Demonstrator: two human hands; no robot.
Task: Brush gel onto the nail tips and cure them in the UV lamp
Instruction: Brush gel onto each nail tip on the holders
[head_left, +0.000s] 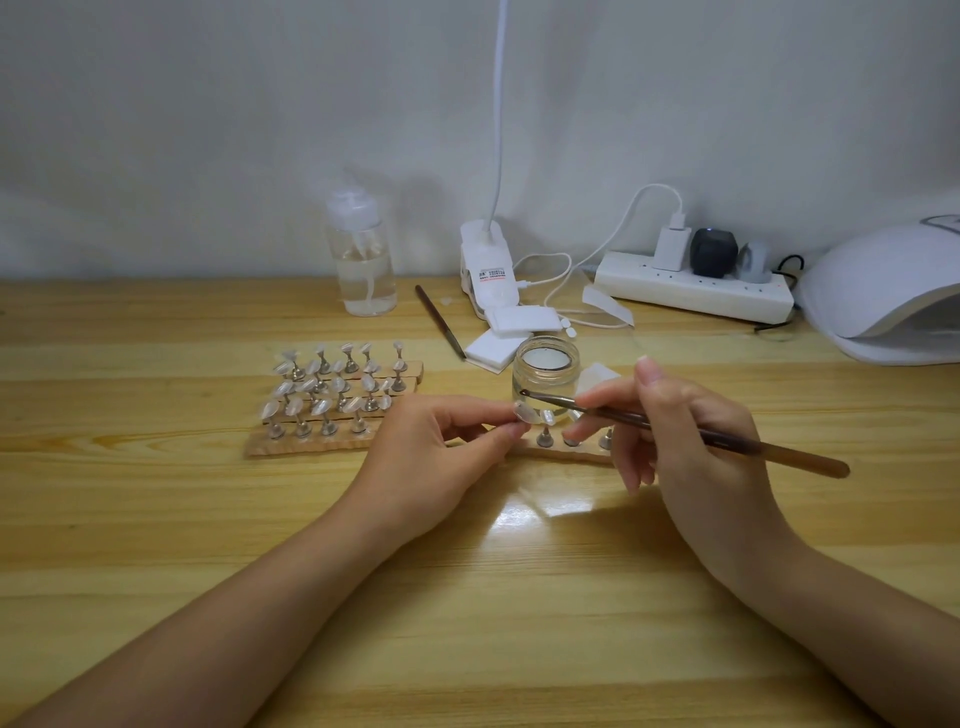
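The left hand (447, 447) pinches one clear nail tip (521, 413) on its little stand between thumb and forefinger, holding it just at 7 o'clock of the open glass jar (545, 374). The right hand (675, 431) grips a thin brush (675, 426) between thumb and fingers like a pen, handle trailing toward 4 o'clock, its dark tip hovering just above the held nail tip and against the front of the jar; whether it touches the nail cannot be told.

To do this step well, she probably needs only a small bead of gel, laid from base to free edge in light strokes, with the left hand kept steady and the fingers off the nail's surface. Resting the right little finger on the table (467, 597) would steady the stroke.

Behind the hands a short wooden strip (566, 451) carries more stands; at 9 o'clock of it, wooden racks (332, 410) hold many nail tips. The white curing lamp (883, 301) sits well apart at 2 o'clock, its mouth facing the table.

The only writing is a small label with red print on the white lamp clip (488, 270), too blurred to read; the pump bottle (361, 260) and power strip (691, 286) show no readable brand
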